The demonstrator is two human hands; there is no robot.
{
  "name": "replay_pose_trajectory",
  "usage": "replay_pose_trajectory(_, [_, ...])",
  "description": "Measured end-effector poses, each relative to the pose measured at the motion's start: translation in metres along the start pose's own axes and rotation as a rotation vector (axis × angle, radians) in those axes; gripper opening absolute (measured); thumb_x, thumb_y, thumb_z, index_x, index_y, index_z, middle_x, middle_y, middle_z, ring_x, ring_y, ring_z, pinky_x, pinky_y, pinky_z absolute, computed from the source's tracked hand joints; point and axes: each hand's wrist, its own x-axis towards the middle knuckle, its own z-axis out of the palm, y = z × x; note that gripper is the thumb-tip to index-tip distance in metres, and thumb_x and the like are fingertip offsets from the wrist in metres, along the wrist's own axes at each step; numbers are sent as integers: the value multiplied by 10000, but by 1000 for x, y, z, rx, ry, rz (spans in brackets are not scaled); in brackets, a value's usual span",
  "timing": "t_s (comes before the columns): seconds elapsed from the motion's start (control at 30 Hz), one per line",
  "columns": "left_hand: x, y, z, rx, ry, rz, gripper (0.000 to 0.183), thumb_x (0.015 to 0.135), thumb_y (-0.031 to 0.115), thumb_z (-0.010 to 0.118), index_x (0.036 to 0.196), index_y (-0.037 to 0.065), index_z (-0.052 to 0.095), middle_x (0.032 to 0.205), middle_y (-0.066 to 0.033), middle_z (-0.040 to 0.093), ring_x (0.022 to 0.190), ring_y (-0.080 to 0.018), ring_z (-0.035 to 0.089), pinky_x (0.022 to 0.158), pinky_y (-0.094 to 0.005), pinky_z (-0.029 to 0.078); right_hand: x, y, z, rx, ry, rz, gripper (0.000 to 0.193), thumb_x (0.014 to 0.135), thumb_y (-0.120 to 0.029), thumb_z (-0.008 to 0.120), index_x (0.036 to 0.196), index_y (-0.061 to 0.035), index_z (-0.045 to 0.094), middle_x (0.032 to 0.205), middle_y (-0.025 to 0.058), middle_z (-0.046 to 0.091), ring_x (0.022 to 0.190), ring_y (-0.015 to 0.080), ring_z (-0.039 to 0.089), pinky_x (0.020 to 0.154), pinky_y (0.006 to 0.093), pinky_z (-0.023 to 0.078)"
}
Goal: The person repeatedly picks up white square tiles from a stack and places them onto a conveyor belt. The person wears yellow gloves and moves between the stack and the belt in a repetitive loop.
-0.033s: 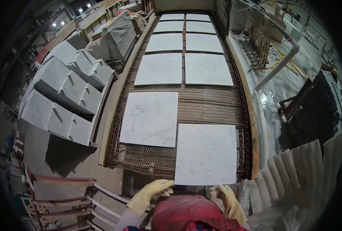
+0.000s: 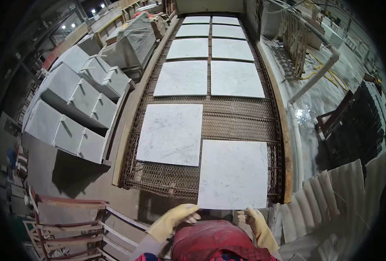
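Only the view had shifted; the left hand (image 2: 174,220) hung half-curled beside the front tile (image 2: 233,174). Eight tiles (image 2: 180,78) lay paired on the mesh belt (image 2: 240,118), the nearest two staggered, seemingly unfinished. Right hand (image 2: 261,227), partly open, sat at the tile's near edge; whether either grip held it, I couldn't tell.

The person's attire comprises pale yellow gloves (image 2: 160,230) on left hand (image 2: 182,216) and right hand (image 2: 257,224), a red-and-blue patterned sleeve (image 2: 147,257), and a red cloth garment (image 2: 210,239).

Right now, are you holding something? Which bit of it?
Can't tell: left grip and right grip are by the near edge of the nearest white tile; any hold is unclear.
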Motion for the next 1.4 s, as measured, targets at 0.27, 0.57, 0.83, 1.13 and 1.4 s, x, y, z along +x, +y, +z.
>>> replay_pose_trajectory(0.27, [33, -9, 51, -695, 129, 188, 330, 980, 164, 448, 1222, -61, 453, 1136, -278, 583, 951, -405, 631, 877, -526, 525, 15, -6, -7, 140, 132, 25, 433, 936, -330, 540, 1181, 25, 507, 1022, 192, 635, 864, 252, 623, 777, 357, 542])
replay_pose_trajectory(0.57, [41, 62, 50, -1019, 244, 229, 354, 967, 101, 449, 1242, -103, 359, 1198, -312, 462, 1071, -462, 535, 938, -570, 487, 34, -50, 19, 216, 96, -40, 376, 956, -331, 512, 1186, -33, 506, 1066, 207, 641, 811, 221, 644, 711, 334, 535])
replay_pose_trajectory(0.83, [96, 123, 32, -1342, 137, 211, 521, 978, 93, 394, 1394, -50, 113, 1273, -355, 359, 1157, -485, 472, 988, -580, 445, 97, -105, 26, 409, 242, -140, 294, 929, -258, 577, 1142, -61, 529, 1070, 99, 592, 977, 265, 627, 732, 334, 558])
replay_pose_trajectory(1.13, [117, 156, 18, -1420, 128, 200, 509, 980, 89, 349, 1378, -124, 114, 1371, -360, 263, 1203, -493, 422, 1004, -602, 416, 116, -140, 46, 428, 252, -152, 290, 895, -212, 627, 1079, -12, 527, 1000, 117, 542, 945, 331, 632, 755, 398, 600])
replay_pose_trajectory(1.4, [95, 168, 26, -1297, -17, 253, 519, 964, 161, 455, 1345, -60, 181, 1371, -364, 307, 1226, -512, 406, 1032, -633, 349, 132, -148, 35, 450, 252, -128, 366, 919, -261, 586, 1100, 41, 486, 1002, 188, 514, 944, 360, 642, 744, 374, 609])
